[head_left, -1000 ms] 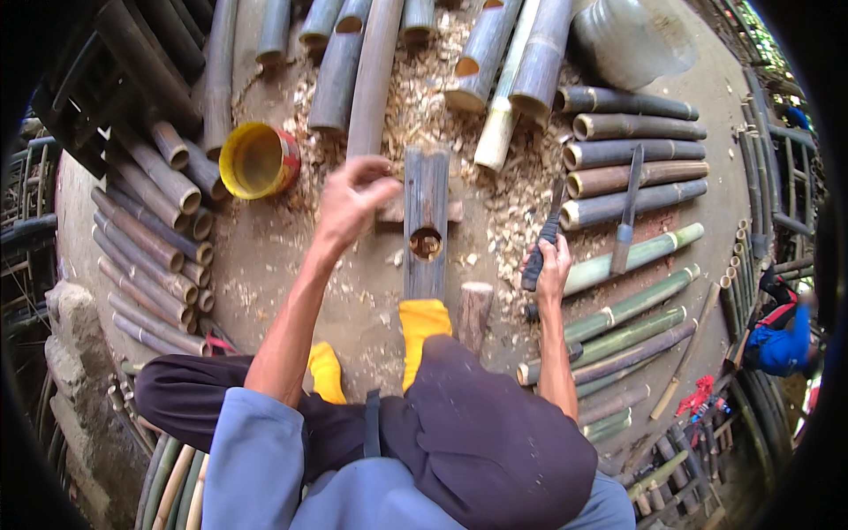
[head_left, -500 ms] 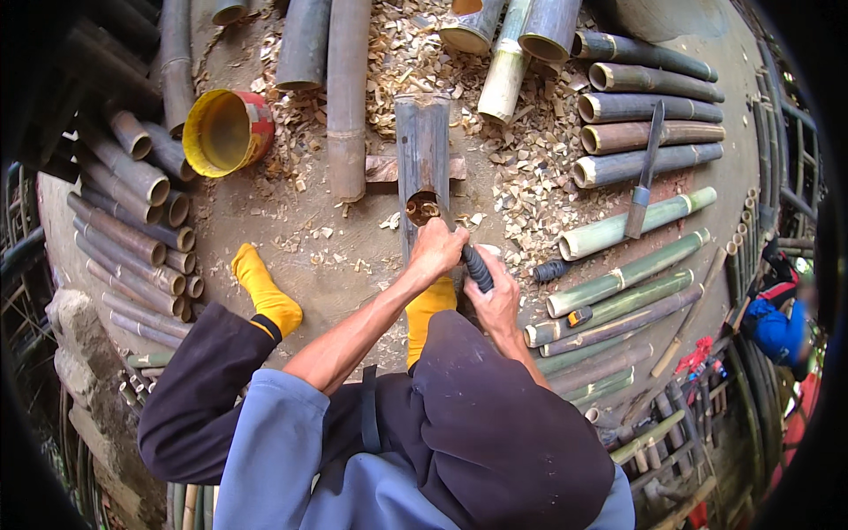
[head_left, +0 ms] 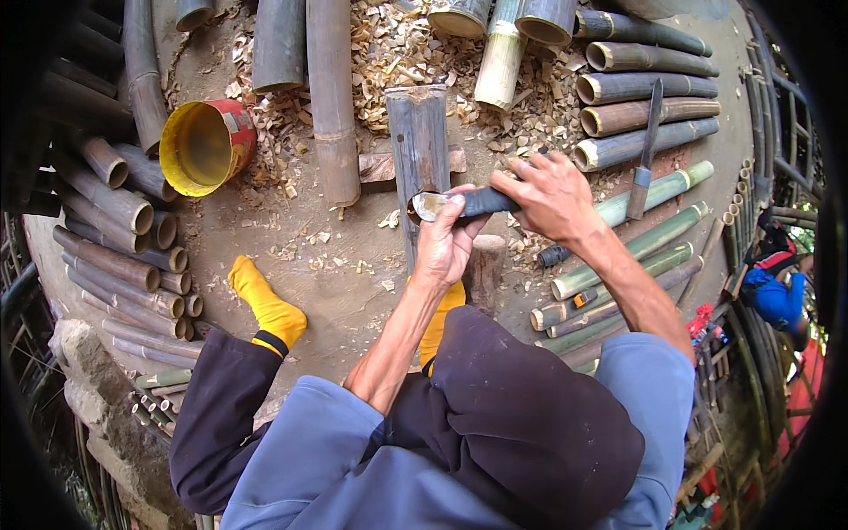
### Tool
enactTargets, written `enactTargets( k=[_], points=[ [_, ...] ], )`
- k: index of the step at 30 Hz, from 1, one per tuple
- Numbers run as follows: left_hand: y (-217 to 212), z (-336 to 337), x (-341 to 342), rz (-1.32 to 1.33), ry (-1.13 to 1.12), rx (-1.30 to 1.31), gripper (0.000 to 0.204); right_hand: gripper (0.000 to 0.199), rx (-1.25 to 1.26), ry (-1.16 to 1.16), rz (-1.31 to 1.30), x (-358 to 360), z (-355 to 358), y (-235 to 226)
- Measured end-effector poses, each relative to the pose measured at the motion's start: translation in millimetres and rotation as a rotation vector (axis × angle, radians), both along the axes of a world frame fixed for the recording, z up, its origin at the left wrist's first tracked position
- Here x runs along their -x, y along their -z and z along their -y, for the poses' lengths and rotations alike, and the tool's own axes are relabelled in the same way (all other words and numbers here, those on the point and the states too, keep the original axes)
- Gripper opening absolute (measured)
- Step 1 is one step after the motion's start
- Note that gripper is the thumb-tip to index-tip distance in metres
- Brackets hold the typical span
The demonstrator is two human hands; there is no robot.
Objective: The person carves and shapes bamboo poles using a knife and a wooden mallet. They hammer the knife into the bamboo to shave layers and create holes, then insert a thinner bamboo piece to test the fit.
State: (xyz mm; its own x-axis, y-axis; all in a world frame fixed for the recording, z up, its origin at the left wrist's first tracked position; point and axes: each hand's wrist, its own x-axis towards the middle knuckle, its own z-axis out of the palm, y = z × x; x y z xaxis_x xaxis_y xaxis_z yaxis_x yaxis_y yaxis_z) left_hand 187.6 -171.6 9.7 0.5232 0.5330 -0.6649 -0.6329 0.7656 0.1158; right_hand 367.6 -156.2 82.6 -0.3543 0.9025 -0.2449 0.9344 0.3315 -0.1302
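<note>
A carving tool with a dark wrapped handle (head_left: 488, 202) and a rounded, pale metal end lies crosswise over a cut hole in a dark bamboo section (head_left: 418, 132). My left hand (head_left: 444, 243) is closed around the tool near its metal end, thumb on top. At the other end of the handle, my right hand (head_left: 555, 199) has its fingers curled over the grip. The metal end covers most of the hole. Under its middle, the bamboo section rests on a wooden crosspiece (head_left: 375, 167), and its near part runs toward my yellow-socked foot (head_left: 439, 322).
A short wooden stump (head_left: 485, 269) stands right of the bamboo. At right, a large knife (head_left: 647, 150) lies across cut bamboo tubes (head_left: 654, 197). A yellow-lined red bucket (head_left: 205, 146) and stacked tubes (head_left: 115, 256) are at left. Wood chips (head_left: 406, 53) cover the ground ahead.
The tool has swung from pointing toward me to lying crosswise, its handle to the right. My right hand has moved up and right with the handle end, uncovering the stump.
</note>
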Motion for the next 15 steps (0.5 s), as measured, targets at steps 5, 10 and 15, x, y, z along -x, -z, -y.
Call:
enactTargets(
  k=[5,10,15],
  points=[
    [15.8,-3.0,15.1,0.520,-0.310,0.304,0.026,0.016,-0.223,-0.296,0.214,47.2,-60.0,-2.8],
    [-3.6,-19.9,10.3,-0.345,0.545,-0.016,0.019,0.038,0.035,0.728,-0.265,49.4,80.1,15.3],
    [-1.4,-24.2,17.1,-0.466,0.881,-0.379,0.019,0.037,0.337,1.053,-0.379,66.9,90.8,3.7]
  ],
)
